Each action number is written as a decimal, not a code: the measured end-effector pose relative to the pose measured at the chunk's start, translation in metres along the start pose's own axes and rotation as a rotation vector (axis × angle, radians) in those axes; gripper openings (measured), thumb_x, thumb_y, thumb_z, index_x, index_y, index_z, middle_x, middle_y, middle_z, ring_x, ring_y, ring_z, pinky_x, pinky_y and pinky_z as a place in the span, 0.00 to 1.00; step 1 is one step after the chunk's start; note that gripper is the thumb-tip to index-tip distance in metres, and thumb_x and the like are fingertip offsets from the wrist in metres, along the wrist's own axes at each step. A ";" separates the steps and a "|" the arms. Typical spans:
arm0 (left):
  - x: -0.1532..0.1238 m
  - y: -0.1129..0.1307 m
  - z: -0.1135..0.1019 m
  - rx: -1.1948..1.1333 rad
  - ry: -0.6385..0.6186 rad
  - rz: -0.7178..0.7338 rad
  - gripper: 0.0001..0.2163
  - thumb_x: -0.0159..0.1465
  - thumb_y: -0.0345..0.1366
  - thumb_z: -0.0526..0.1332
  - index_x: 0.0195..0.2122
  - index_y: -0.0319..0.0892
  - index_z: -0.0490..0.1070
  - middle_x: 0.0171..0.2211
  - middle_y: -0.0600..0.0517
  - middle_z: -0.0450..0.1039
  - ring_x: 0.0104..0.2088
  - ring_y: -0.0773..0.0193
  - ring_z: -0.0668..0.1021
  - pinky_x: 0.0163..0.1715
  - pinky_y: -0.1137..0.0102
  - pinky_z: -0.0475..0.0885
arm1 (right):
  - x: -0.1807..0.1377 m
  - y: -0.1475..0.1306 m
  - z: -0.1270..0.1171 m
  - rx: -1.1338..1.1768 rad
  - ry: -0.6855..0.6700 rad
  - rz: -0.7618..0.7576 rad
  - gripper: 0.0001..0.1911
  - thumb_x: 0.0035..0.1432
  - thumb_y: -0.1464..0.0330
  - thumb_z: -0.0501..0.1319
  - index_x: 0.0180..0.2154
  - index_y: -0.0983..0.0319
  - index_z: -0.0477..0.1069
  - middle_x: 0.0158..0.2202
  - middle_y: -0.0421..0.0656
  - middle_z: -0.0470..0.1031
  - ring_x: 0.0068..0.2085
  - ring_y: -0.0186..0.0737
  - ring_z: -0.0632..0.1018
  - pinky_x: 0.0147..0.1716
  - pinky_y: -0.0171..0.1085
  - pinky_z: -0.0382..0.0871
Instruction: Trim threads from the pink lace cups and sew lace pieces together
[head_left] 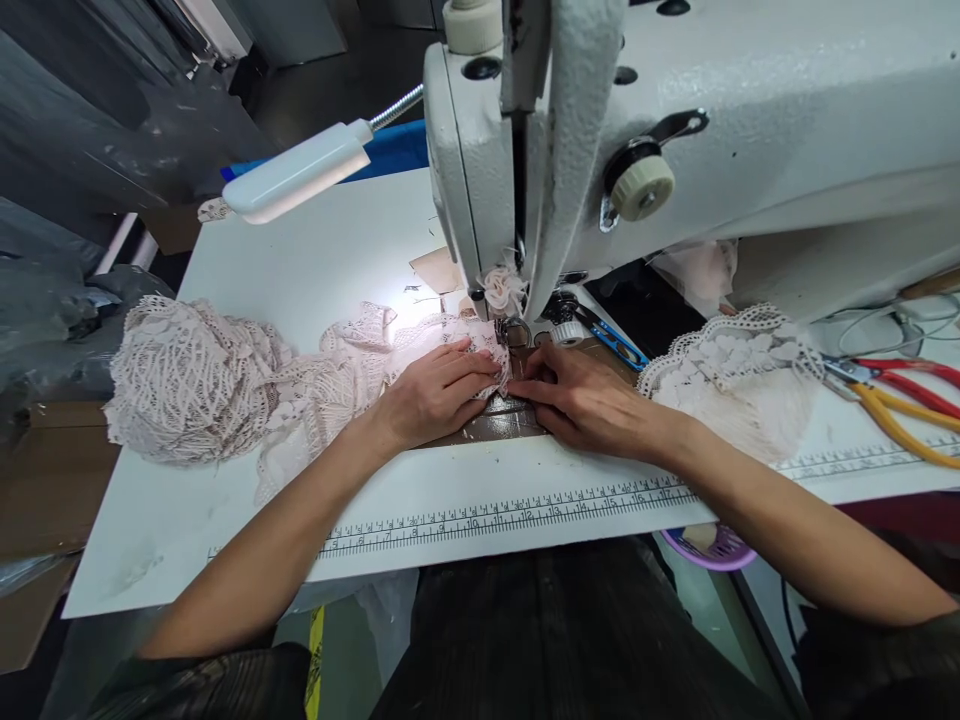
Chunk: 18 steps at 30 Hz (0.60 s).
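Lace strip (457, 332) pressed under L hand (431, 395), grip flat, not closed; R hand (585, 400) flat just beside

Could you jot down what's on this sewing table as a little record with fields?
Place: white table, sewing machine over it
Left hand: fingers laid on the lace strip by the needle
Right hand: fingertips at the same strip's edge
Far left: lace pile
Right side: second lace pile, blue snips, red and yellow scissors
Light: lamp above the table, left of the machine
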<state>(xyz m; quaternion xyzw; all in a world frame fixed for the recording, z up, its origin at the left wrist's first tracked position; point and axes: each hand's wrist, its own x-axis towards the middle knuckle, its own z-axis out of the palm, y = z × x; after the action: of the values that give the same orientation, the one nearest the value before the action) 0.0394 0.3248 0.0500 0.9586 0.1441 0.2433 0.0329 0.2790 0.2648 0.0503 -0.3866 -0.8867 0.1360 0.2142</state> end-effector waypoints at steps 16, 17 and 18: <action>0.001 0.006 0.001 0.034 -0.031 0.005 0.06 0.66 0.31 0.58 0.41 0.40 0.74 0.41 0.47 0.80 0.42 0.62 0.82 0.52 0.57 0.77 | -0.002 0.002 -0.007 0.067 -0.025 -0.015 0.18 0.61 0.72 0.56 0.49 0.56 0.77 0.45 0.49 0.71 0.46 0.45 0.73 0.48 0.47 0.73; 0.002 0.006 -0.001 0.035 -0.038 0.013 0.06 0.66 0.30 0.58 0.41 0.40 0.74 0.41 0.47 0.80 0.42 0.62 0.82 0.52 0.58 0.77 | -0.001 0.002 -0.008 0.094 -0.030 -0.009 0.19 0.61 0.72 0.56 0.50 0.55 0.77 0.45 0.48 0.71 0.46 0.45 0.74 0.48 0.47 0.72; 0.003 0.006 -0.002 0.034 -0.042 0.027 0.06 0.66 0.30 0.58 0.41 0.40 0.74 0.40 0.47 0.80 0.43 0.62 0.82 0.51 0.59 0.78 | -0.001 0.003 -0.009 0.122 -0.032 0.000 0.20 0.61 0.72 0.56 0.52 0.55 0.76 0.46 0.48 0.71 0.46 0.44 0.74 0.49 0.46 0.72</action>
<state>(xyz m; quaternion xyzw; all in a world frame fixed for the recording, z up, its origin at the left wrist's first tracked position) 0.0427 0.3196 0.0538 0.9658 0.1347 0.2210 0.0163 0.2861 0.2669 0.0569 -0.3708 -0.8800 0.1958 0.2231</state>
